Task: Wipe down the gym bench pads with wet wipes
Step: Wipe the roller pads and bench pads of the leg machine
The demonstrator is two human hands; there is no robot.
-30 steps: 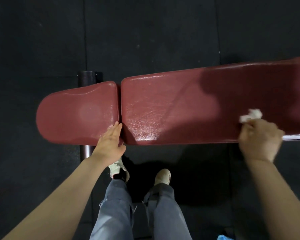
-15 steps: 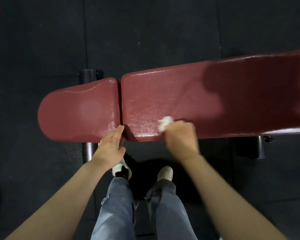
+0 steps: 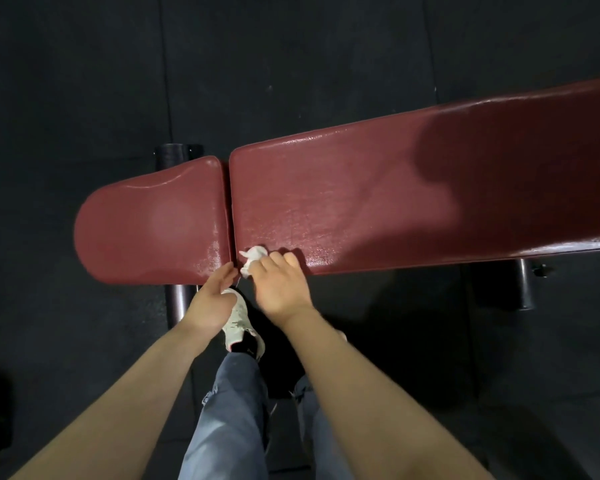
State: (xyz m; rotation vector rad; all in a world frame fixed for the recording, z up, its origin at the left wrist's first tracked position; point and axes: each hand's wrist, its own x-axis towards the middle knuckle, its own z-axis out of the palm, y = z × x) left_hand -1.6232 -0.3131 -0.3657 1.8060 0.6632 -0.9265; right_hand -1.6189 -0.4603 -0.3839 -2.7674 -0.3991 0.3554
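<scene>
- Wet wipe [image 3: 254,257]: I have it bunched small under my right hand [image 3: 282,285], fingers curled round it and pressing it onto the near front corner of the long back pad [image 3: 378,206], right at the gap [image 3: 230,216] between the two pads.
- My left hand [image 3: 211,301] lies flat with straight fingers on the near edge of the seat pad [image 3: 146,223], just beside the wipe; it holds nothing and seems to be steadying me.
- Both pads are dark red. The back pad glistens near its front end, so I judge that stretch damp; the seat pad shines only in a patch by the gap.
- Risk: the wipe is wadded so tight that only a little of it meets the vinyl, so I could leave streaks or miss strips.
- Risk: working this close to the gap, the loose tail of the wipe could snag or tear there, or slip from my fingers to the dark floor [image 3: 84,81] by my shoe [image 3: 238,320].
- Risk: my weight on the seat pad's edge could slide on the wet surface.
- Writing: I can read no brand, label or lettering on the pads, the wipe or the frame tube [image 3: 175,303].
</scene>
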